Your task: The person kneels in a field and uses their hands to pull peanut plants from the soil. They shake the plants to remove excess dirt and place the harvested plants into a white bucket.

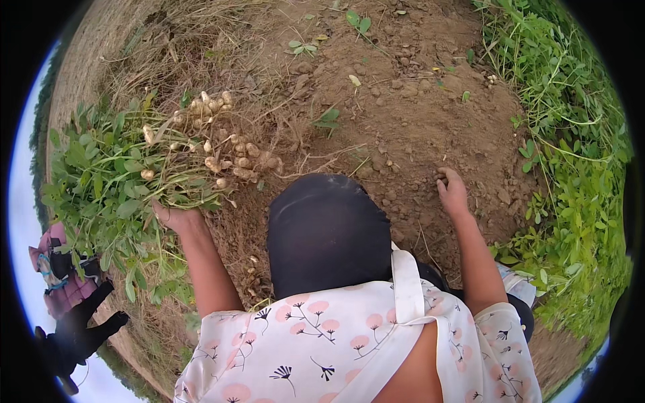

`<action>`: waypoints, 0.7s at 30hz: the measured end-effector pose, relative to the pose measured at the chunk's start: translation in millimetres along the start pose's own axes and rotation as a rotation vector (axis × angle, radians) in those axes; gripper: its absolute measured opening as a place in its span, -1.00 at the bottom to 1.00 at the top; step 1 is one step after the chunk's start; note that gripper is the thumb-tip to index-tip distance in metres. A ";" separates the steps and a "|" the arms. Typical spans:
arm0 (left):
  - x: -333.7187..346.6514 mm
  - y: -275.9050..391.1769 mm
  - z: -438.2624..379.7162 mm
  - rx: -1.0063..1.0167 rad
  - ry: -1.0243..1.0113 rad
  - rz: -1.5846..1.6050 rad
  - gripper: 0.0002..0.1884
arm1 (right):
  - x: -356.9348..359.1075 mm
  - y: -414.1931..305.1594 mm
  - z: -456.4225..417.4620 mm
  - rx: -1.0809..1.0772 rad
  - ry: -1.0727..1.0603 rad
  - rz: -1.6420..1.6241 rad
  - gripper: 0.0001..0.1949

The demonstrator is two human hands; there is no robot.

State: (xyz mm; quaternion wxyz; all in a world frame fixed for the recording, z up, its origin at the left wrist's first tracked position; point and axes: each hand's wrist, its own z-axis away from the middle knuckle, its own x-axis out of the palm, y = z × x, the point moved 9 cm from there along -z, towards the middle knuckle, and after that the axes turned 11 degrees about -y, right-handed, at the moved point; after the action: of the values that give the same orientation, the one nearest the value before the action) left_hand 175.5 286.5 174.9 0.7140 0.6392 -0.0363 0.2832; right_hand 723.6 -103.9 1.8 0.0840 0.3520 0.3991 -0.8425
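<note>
My left hand grips the stems of a bunch of uprooted peanut plants at the left of the head view; most of its fingers are hidden under the greenery. Cream-coloured peanut pods and thin roots hang together at the bunch's right end, over the soil. Over on the right, my right hand is low over the brown soil, its fingers slightly bent and nothing seen in them. My dark-clothed knee lies between the two arms.
Leafy green plants line the right side. Dry stalks cover the ground at upper left. Two people, one in pink and one in dark clothing, are at the far lower left. A few pods lie beside my left forearm.
</note>
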 end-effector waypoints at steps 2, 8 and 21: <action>-64.7 -7.7 15.3 -0.010 0.180 0.030 -0.41 | 2.1 -10.7 2.8 0.010 0.015 0.037 -0.69; -286.6 -100.8 58.6 -0.228 0.499 0.034 -0.39 | 12.4 -4.1 1.4 0.024 -0.005 -0.125 -0.70; -376.8 -55.0 114.7 -0.761 0.320 -0.707 -0.58 | -20.8 -96.3 -73.2 -0.149 0.118 0.020 -0.73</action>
State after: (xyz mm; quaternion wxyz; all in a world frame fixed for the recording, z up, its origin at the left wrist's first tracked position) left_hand -79.5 43.2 -9.5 0.9433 0.2580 0.1901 0.0863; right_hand 736.8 11.1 42.8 0.0949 0.3977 0.4614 -0.7874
